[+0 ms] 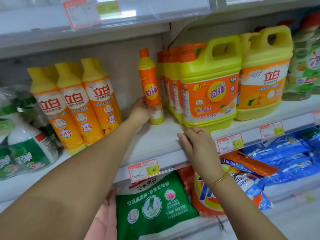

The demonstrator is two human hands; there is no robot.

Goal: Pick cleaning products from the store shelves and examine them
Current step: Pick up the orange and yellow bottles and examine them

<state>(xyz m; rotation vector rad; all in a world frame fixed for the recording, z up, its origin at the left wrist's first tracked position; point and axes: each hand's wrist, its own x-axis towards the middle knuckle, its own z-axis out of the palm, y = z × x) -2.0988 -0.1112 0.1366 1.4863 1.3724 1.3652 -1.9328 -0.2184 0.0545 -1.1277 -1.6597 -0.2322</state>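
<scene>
A slim orange and yellow dish-soap bottle (151,87) with an orange cap stands upright on the middle shelf (155,141). My left hand (140,113) grips its lower part from the left. My right hand (196,146) rests with relaxed fingers on the shelf's front edge, just below a big yellow jug with an orange label (210,87). It wears a ring and a gold bracelet and holds nothing.
Three orange-labelled yellow bottles (76,103) stand at left, a second yellow jug (264,75) at right. Green-white bottles (26,146) sit far left. Detergent bags lie on the lower shelf: green (154,205), orange (207,193), blue (284,153). Price tags (143,169) line the shelf edge.
</scene>
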